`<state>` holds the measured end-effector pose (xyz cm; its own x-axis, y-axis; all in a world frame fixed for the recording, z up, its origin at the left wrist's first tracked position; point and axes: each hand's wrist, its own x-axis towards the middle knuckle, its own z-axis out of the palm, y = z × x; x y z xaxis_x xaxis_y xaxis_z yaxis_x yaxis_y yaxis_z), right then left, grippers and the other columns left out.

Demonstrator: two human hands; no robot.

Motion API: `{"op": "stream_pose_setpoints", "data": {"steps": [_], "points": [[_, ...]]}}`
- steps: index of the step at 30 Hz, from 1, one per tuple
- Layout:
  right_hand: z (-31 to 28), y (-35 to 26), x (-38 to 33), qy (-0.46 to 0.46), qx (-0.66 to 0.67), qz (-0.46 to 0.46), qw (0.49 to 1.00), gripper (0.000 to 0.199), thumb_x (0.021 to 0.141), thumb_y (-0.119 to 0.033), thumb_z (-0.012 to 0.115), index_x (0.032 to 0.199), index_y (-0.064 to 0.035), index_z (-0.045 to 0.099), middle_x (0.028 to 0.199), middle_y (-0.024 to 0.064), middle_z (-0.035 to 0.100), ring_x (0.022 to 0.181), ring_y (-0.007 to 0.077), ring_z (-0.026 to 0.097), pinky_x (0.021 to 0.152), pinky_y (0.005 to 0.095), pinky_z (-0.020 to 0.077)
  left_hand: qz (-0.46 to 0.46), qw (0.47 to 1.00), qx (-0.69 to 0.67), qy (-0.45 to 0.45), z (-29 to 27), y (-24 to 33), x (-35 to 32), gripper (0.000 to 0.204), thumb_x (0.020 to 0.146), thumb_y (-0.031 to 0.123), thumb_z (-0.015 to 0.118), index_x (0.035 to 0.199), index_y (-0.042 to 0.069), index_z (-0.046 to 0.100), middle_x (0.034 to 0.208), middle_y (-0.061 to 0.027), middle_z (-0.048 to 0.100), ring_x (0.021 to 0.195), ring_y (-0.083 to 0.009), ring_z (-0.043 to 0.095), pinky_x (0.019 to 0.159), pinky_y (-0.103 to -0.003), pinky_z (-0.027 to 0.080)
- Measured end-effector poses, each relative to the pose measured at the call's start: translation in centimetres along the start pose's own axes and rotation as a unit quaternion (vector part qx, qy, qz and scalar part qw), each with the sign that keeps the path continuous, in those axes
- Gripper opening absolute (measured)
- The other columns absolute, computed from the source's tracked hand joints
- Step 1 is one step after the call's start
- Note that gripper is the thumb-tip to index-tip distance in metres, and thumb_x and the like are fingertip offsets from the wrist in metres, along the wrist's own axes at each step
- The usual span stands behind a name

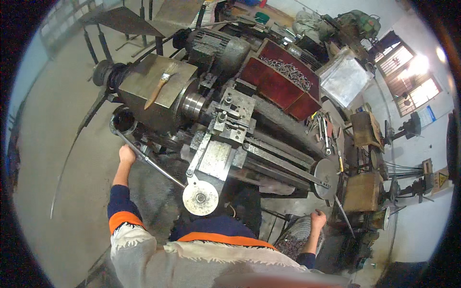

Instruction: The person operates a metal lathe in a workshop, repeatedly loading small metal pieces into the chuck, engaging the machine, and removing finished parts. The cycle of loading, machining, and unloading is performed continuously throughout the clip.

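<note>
A person in a grey and navy top with orange bands stands at a grimy metal machine, viewed from above. The left hand (127,154) is at a long metal lever (161,172), near its upper end; whether that grip is wrapped around the lever or only rests against it, I cannot tell. The lever slants down and to the right from there, its lower end beside a round pale disc (200,198) in front of the person.

The right hand (318,220) is well apart, over on the right, near a woven basket (303,226) of small pieces. Its grip is curled inward, but too small to show whether anything is pinched inside.

Beyond the left hand, a wooden-handled brush (157,90) lies on the flat top of a metal housing (130,82). Behind the machine's middle, a dark red box (276,86) holds a heap of small metal parts (288,72). Several hand tools (328,134) lie to the box's right.
</note>
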<state>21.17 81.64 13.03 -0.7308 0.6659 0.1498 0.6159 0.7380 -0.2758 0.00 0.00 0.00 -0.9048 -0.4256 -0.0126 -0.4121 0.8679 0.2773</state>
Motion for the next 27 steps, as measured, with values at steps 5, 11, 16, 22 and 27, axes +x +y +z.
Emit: {"op": "stream_pose_setpoints", "data": {"steps": [5,11,16,22,27], "points": [[-0.7,-5.3,-0.5,-0.011,0.050,-0.006,0.999,0.038,0.060,-0.016,0.056,0.093,-0.0013,0.068,0.083,0.0202,0.065,0.077,0.0268,0.064,0.073,0.0324,0.0477,0.027,0.939,0.333,0.083,10.9,-1.7,3.0,0.026,0.082,0.024,0.049,0.087,0.002,0.063,0.090,-0.0181,0.063,0.081,-0.0318,0.062,0.073,-0.040,0.049],[-4.1,-11.7,0.8,-0.019,0.113,-0.124,0.986,0.035,0.060,-0.012,0.055,0.091,0.0003,0.067,0.074,0.0186,0.065,0.070,0.0242,0.064,0.070,0.0304,0.0482,0.012,0.998,0.009,-0.058,-0.8,-1.3,-0.6,0.019,0.072,0.021,0.060,0.083,0.006,0.062,0.083,-0.0167,0.064,0.081,-0.0340,0.062,0.074,-0.042,0.049],[-4.0,-21.4,0.9,-0.099,0.174,-0.212,0.956,0.037,0.059,-0.012,0.061,0.094,-0.0009,0.065,0.088,0.0176,0.065,0.084,0.0281,0.063,0.076,0.0337,0.0472,-0.027,0.993,-0.048,-0.108,-2.3,0.1,-0.8,0.028,0.074,0.025,0.061,0.094,0.005,0.061,0.092,-0.0187,0.063,0.088,-0.0341,0.061,0.076,-0.042,0.048],[-6.2,-37.1,-0.6,-0.141,0.259,-0.488,0.821,0.041,0.056,-0.010,0.062,0.096,-0.0022,0.064,0.094,0.0164,0.063,0.087,0.0305,0.060,0.077,0.0346,0.0479,0.014,0.961,-0.245,-0.128,-10.7,-4.4,-0.8,0.037,0.078,0.018,0.060,0.108,-0.003,0.057,0.072,-0.0115,0.064,0.059,-0.0164,0.062,0.057,-0.031,0.048],[-7.3,-49.8,-2.3,-0.188,0.227,-0.653,0.698,0.040,0.056,-0.008,0.056,0.095,-0.0054,0.066,0.103,0.0119,0.061,0.087,0.0262,0.055,0.071,0.0322,0.0466,0.060,0.964,-0.242,0.095,-22.1,-5.4,-3.3,0.029,0.083,0.015,0.053,0.106,-0.002,0.058,0.068,-0.0091,0.059,0.061,-0.0136,0.055,0.059,-0.031,0.044]]}}
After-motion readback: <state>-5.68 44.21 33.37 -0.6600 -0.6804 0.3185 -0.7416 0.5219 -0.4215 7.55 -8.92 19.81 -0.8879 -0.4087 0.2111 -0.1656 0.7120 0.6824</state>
